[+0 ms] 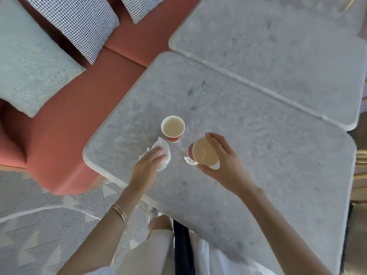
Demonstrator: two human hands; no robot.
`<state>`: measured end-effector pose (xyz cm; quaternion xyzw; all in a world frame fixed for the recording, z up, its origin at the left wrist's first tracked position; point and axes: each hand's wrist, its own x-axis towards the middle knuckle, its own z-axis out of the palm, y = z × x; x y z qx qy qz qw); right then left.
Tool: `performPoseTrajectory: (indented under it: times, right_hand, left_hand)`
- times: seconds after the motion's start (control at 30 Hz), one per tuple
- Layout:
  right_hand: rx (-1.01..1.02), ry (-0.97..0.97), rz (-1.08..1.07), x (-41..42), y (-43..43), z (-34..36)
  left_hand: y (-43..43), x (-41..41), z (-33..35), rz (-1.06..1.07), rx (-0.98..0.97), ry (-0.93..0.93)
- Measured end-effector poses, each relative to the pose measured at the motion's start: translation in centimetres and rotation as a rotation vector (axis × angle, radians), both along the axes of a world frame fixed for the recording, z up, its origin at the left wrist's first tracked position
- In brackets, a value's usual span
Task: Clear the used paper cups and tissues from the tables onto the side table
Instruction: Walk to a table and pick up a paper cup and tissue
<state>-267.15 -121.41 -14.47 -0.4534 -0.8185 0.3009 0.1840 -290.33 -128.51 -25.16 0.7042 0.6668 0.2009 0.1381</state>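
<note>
The right hand [220, 161] grips one paper cup [204, 152] by its rim. The left hand [150, 162] presses flat, fingers unclosed, on a tissue [163, 153]. The second cup [173, 128] stands upright just beyond, nearer the left hand.

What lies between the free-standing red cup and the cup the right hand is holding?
In the head view, only bare marble tabletop separates the free-standing cup from the held cup in the right hand. The tissue under the left hand lies off to the side.

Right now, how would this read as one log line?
left hand on crumpled white tissue | right hand gripping red paper cup | second red paper cup untouched
</note>
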Motion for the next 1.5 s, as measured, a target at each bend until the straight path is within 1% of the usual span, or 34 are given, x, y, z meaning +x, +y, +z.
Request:
performPoseTrajectory:
  times: [0.1,0.23,0.3,0.37,0.5,0.57,0.67,0.77,0.83,1.1,1.13,1.2,1.23,1.27,1.3,1.33,1.37,1.4,1.43,1.5]
  right_hand:
    - [0.024,0.017,-0.015,-2.1,1.8,1.1]
    - [0.078,0.017,-0.052,-5.0,3.5,1.7]
    - [0.087,0.014,-0.067,-6.7,4.1,1.5]
    - [0.053,0.003,-0.066,-8.3,4.7,0.8]
    - [0.034,-0.088,-0.088,-10.9,5.9,-1.2]
    - [0.008,-0.144,-0.093,-11.5,6.4,-2.5]
    - [-0.049,-0.204,-0.088,-12.0,6.6,-4.4]
    - [-0.085,-0.225,-0.095,-12.4,6.4,-5.7]
    - [-0.090,-0.224,-0.121,-12.5,6.4,-6.1]
    - [-0.058,-0.189,-0.252,-11.8,4.8,-4.6]
    - [-0.042,-0.181,-0.282,-11.3,4.2,-4.3]
    - [-0.014,-0.178,-0.348,-9.7,2.9,-3.6]
    - [-0.002,-0.185,-0.384,-8.8,2.2,-3.2]
    - [0.006,-0.193,-0.425,-7.7,1.6,-3.0]
    - [0.011,-0.199,-0.467,-6.6,0.9,-2.8]
    - [0.009,-0.203,-0.507,-5.5,0.2,-2.8]
    - [-0.001,-0.209,-0.545,-4.4,-0.6,-2.8]
    - [-0.014,-0.215,-0.573,-3.5,-1.3,-3.0]
    - [-0.024,-0.223,-0.590,-2.8,-1.9,-3.2]
    - [-0.040,-0.238,-0.623,-1.2,-3.0,-3.6]
  left_hand:
    - [1.2,-1.2,-1.3,-0.051,-0.113,-0.005]
    - [1.7,-2.6,-2.2,-0.136,-0.165,0.005]
    - [1.7,-3.1,-2.2,-0.160,-0.162,0.008]
    - [2.2,-3.7,-2.2,-0.187,-0.140,-0.018]
    - [3.3,-4.9,-2.5,-0.222,-0.138,-0.041]
    - [3.7,-5.4,-2.6,-0.224,-0.162,-0.047]
    - [3.8,-6.0,-2.4,-0.286,-0.161,-0.062]
    - [3.5,-6.7,-1.5,-0.344,-0.179,-0.088]
    - [3.2,-7.3,-1.0,-0.353,-0.156,-0.096]
    - [4.2,-7.6,-1.0,-0.420,-0.132,-0.110]
    - [4.4,-7.5,-1.3,-0.458,-0.123,-0.085]
    - [4.3,-7.6,-2.5,-0.542,-0.103,0.050]
    - [4.2,-7.7,-3.1,-0.536,-0.086,0.057]
    - [4.1,-7.4,-3.8,-0.530,-0.104,0.048]
    - [3.9,-7.3,-4.4,-0.486,-0.100,-0.073]
    - [3.7,-7.2,-4.9,-0.496,-0.101,-0.091]
    - [3.8,-7.1,-5.1,-0.544,-0.092,-0.012]
    - [4.3,-7.0,-4.9,-0.558,-0.091,0.011]
    - [4.7,-7.0,-4.6,-0.534,-0.137,0.002]
    - [5.5,-5.9,-3.8,-0.495,-0.164,-0.147]
